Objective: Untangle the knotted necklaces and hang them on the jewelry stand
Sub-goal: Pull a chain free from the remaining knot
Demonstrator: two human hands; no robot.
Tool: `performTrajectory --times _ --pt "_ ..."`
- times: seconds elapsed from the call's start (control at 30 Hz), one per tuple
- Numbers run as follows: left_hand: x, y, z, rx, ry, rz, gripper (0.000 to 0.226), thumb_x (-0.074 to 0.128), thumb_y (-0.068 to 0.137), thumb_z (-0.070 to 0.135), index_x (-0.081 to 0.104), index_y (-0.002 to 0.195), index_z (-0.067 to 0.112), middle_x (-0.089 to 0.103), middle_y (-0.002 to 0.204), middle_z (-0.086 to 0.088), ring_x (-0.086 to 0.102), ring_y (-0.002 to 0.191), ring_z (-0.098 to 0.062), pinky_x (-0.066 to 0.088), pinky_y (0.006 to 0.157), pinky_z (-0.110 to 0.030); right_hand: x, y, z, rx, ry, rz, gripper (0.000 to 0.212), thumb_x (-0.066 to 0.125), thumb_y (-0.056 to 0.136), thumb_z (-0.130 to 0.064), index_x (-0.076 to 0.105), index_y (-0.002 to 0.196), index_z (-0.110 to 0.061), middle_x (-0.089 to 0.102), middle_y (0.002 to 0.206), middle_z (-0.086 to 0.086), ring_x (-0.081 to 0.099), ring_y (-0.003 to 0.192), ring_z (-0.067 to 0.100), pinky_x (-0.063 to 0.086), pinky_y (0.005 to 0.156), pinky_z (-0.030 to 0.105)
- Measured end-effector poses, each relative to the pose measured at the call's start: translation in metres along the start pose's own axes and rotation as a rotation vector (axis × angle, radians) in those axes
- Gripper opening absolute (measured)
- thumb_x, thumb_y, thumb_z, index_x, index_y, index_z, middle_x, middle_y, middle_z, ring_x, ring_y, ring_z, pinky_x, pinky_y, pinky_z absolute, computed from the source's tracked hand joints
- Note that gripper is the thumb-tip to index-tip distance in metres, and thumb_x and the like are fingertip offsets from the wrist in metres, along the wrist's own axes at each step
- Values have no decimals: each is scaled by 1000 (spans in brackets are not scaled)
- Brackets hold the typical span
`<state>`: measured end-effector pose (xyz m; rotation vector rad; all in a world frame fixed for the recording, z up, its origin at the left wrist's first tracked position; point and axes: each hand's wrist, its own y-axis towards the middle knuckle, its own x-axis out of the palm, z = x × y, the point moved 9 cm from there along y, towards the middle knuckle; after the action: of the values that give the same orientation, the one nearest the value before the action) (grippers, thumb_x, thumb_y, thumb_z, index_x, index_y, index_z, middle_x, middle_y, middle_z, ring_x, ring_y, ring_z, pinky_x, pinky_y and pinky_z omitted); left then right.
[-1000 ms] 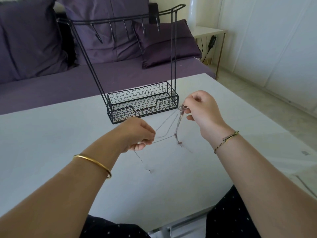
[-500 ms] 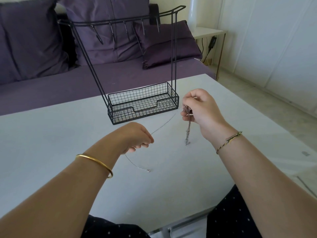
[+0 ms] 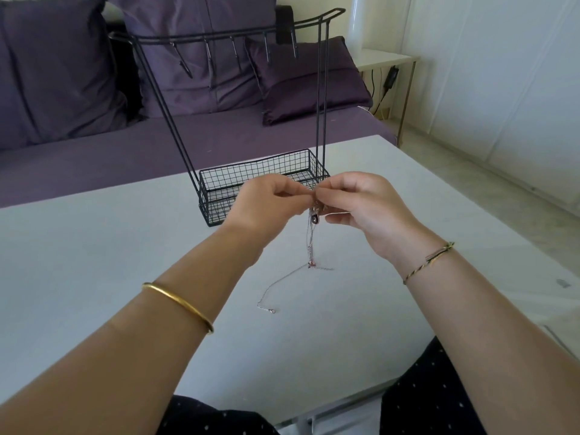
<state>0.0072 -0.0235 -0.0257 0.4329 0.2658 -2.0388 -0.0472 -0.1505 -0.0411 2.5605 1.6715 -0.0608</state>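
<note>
Before a purple sofa (image 3: 219, 136), at a white table (image 3: 94, 277): a seated person works on knotted necklaces w/ both hands raised just in front of the black wire jewelry stand (image 3: 257, 167). Its basket base sits on the table & its top-rail hooks (image 3: 235, 53) carry nothing yet. Fingertips of left hand (image 3: 266, 208) & right hand (image 3: 367, 208) meet. Thumb & forefinger of each pinch the top of the necklaces (image 3: 310, 243), other fingers loosely curled. The chains hang as one twisted bundle, long axis approx vertical. Top end is at the fingers, bottom end points down & touches the table btw the forearms. From that low point one loose strand runs along the table toward the person & to the left, ending in a small clasp (image 3: 272, 310); a shorter tail lies to the right. A dark pendant (image 3: 314, 218) sits just below the pinch.

Judgement: the step in hand is teasing the knot apart; hanging not begun. Done well, it prob. means a slack bundle rather than a tugged one, since tension would tighten the twist. One chain per hand, spread sideways, should help. So should resting the lower end on the table, so weight is off the knot, then feeding the free clasp end back through any loop that opens. Whether the knot lies at the pinch or lower down is too fine to tell.
</note>
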Motion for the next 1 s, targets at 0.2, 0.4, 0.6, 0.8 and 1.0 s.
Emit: performTrajectory --times 0.2,0.4,0.6,0.8,1.0 --pt "-2 -3 5 51 114 24 2 72 84 21 70 83 19 63 75 8 51 65 -3 41 53 -11 2 -3 -8 -74 -91 7 12 67 85 -9 68 78 -18 68 71 -7 62 63 2 50 65 19" --pt "-5 0 4 62 223 39 6 66 87 15 66 81 16 59 71 4 47 59 -7 35 42 -10 4 -2 -14 -137 -186 12 20 65 86 -6 65 74 -22 65 72 -5 60 66 4 52 65 22" --pt "6 -2 0 37 154 -65 10 71 84 22 67 87 13 68 82 -2 60 77 -15 52 74 -29 1 -1 -14 -139 -192 12 15 64 86 -8 66 78 -20 67 76 -3 61 69 7 53 65 22" --pt "2 -1 3 51 173 -33 10 73 83 20 66 82 13 70 83 -8 55 72 -15 48 68 -32 4 -1 -14 -146 -190 -21 17 63 86 -5 66 78 -19 65 72 -2 59 65 6 52 64 22" --pt "-11 5 -12 -63 0 18 9 63 91 12 60 82 14 72 94 -8 68 91 -18 54 82 -33 5 2 -5 -72 -184 -77 20 58 88 1 61 87 -19 63 73 1 60 66 8 54 66 25"
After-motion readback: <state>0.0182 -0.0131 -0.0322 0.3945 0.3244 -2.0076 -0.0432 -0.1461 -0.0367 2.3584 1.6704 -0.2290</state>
